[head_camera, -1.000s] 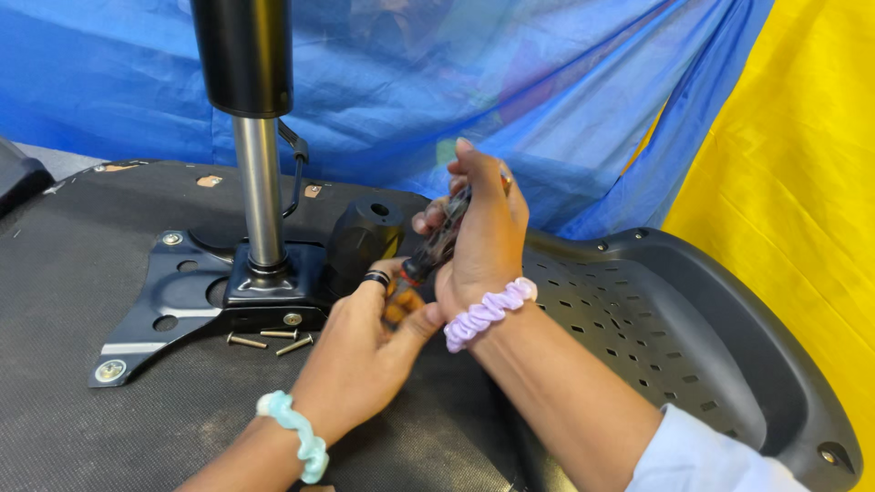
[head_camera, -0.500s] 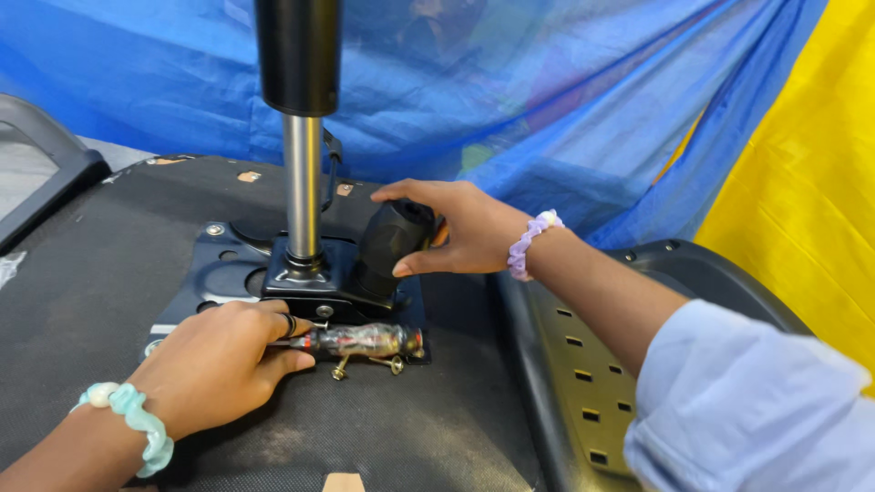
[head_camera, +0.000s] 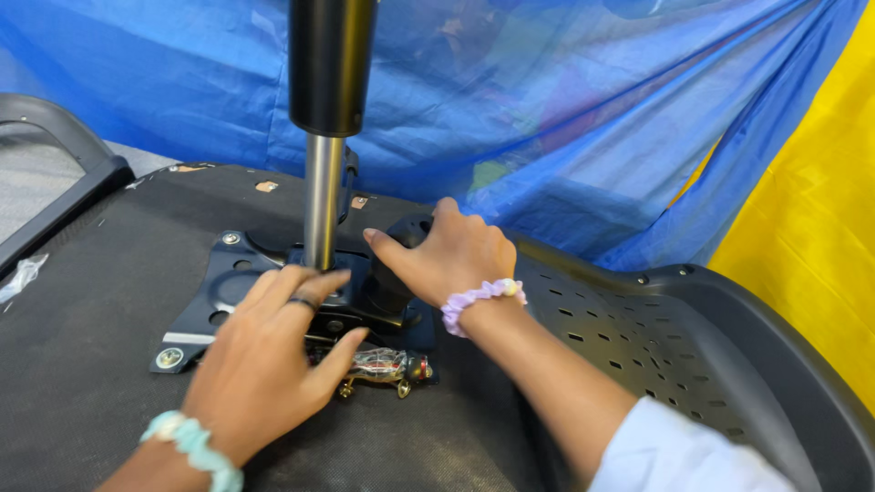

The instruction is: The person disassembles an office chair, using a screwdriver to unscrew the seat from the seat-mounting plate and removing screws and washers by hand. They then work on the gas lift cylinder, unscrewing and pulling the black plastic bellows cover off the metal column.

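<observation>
Two hands at work | right hand (head_camera: 451,260) wraps black knob (head_camera: 401,251) | left hand (head_camera: 269,355) spread flat on metal plate (head_camera: 214,292), thumb touching clear-handled tool (head_camera: 383,366)

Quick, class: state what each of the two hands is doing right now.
Left hand: open, fingers spread on the black metal bracket.
Right hand: closed around the black knob.

right hand (head_camera: 453,260) on black knob (head_camera: 394,273) | left hand (head_camera: 264,351) over bracket (head_camera: 219,282)
</observation>
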